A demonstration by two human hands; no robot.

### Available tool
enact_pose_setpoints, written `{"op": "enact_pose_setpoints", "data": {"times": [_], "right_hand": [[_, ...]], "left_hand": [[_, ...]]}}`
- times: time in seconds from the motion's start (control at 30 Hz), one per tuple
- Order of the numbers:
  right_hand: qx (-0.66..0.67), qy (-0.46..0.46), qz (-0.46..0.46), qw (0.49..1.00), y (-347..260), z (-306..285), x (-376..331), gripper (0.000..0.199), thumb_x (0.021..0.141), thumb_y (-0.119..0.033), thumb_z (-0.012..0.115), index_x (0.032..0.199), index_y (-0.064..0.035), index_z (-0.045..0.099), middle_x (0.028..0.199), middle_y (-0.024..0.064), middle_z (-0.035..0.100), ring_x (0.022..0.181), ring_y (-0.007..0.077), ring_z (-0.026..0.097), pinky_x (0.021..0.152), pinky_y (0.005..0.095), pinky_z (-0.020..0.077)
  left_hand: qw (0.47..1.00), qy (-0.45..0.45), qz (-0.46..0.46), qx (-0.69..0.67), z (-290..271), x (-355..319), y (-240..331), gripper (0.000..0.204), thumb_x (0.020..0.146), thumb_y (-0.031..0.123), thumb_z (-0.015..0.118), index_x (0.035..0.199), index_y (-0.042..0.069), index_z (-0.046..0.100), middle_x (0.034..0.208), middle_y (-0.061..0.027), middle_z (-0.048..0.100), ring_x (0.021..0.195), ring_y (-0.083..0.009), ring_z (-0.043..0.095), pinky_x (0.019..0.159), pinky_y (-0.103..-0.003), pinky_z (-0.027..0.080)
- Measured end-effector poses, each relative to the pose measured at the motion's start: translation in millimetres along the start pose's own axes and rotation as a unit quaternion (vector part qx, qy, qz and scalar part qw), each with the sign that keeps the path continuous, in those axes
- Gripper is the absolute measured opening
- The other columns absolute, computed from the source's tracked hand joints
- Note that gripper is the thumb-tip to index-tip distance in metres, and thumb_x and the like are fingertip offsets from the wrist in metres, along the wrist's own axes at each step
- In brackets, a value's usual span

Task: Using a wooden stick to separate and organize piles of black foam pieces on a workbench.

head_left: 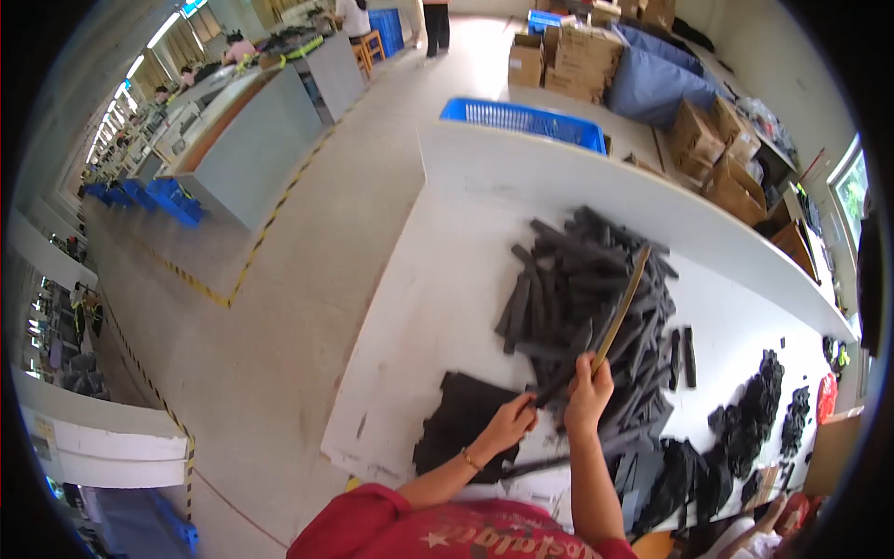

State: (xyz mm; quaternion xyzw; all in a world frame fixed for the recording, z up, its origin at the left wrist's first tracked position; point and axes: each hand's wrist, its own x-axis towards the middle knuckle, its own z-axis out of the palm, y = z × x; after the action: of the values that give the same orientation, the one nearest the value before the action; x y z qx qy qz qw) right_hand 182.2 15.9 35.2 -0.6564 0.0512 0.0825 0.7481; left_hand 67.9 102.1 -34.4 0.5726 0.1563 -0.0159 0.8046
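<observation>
A big heap of dark grey foam strips lies on the white table. My right hand grips the near end of a long thin yellowish stick that slants up and away over the heap. My left hand pinches the end of one dark strip at the heap's near edge. A flat dark foam sheet lies on the table under my left forearm.
Two separate strips lie right of the heap, and dark scraps are piled further right. A blue crate and cardboard boxes stand beyond the table. Other workbenches and people are far off at the upper left.
</observation>
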Motion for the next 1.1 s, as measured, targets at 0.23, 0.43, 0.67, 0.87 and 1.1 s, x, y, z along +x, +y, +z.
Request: {"op": "enact_pose_setpoints", "data": {"times": [0.23,0.43,0.67,0.87,1.1], "right_hand": [[-0.309,0.078,-0.278,0.906,-39,-46,40,0.028,0.095,-0.026,0.058,0.104,0.0003,0.058,0.074,0.0018,0.057,0.067,0.0105,0.052,0.065,0.0249,0.0422],[-0.361,-0.148,-0.089,0.917,19,-125,-18,0.020,0.098,-0.016,0.046,0.109,-0.0018,0.055,0.069,0.0038,0.054,0.064,0.0099,0.052,0.060,0.0245,0.0416],[-0.479,-0.292,-0.037,0.827,46,-194,-104,0.016,0.094,-0.015,0.053,0.105,-0.0050,0.058,0.074,0.0143,0.061,0.068,0.0257,0.062,0.063,0.0340,0.0471],[-0.543,-0.352,-0.111,0.754,27,-215,-128,0.014,0.090,-0.017,0.058,0.100,-0.0077,0.061,0.085,0.0152,0.065,0.078,0.0351,0.063,0.065,0.0424,0.0500],[-0.608,-0.377,-0.169,0.678,15,-223,-130,0.014,0.088,-0.015,0.059,0.101,-0.0101,0.061,0.082,0.0104,0.061,0.076,0.0313,0.063,0.062,0.0424,0.0495]], "left_hand": [[0.992,0.006,-0.045,0.119,-3,-87,-29,0.014,0.090,0.012,0.052,0.097,0.003,0.060,0.066,-0.0069,0.060,0.057,-0.0140,0.058,0.055,-0.029,0.046],[0.928,0.082,0.045,0.361,-61,-143,-57,0.010,0.083,0.006,0.063,0.092,0.003,0.064,0.081,-0.0088,0.062,0.068,-0.0200,0.062,0.063,-0.029,0.049],[0.833,0.061,0.225,0.502,-58,-141,-67,0.017,0.070,0.008,0.072,0.085,0.008,0.063,0.083,-0.0031,0.057,0.088,-0.0247,0.055,0.075,-0.035,0.047],[0.845,0.033,0.208,0.492,-56,-126,-88,0.010,0.068,0.011,0.074,0.074,0.008,0.067,0.081,-0.0024,0.058,0.085,-0.0238,0.053,0.077,-0.034,0.046],[0.918,0.046,0.119,0.377,-65,-116,-61,0.007,0.073,0.010,0.071,0.078,0.006,0.068,0.083,-0.0035,0.062,0.084,-0.0238,0.054,0.077,-0.033,0.046]]}}
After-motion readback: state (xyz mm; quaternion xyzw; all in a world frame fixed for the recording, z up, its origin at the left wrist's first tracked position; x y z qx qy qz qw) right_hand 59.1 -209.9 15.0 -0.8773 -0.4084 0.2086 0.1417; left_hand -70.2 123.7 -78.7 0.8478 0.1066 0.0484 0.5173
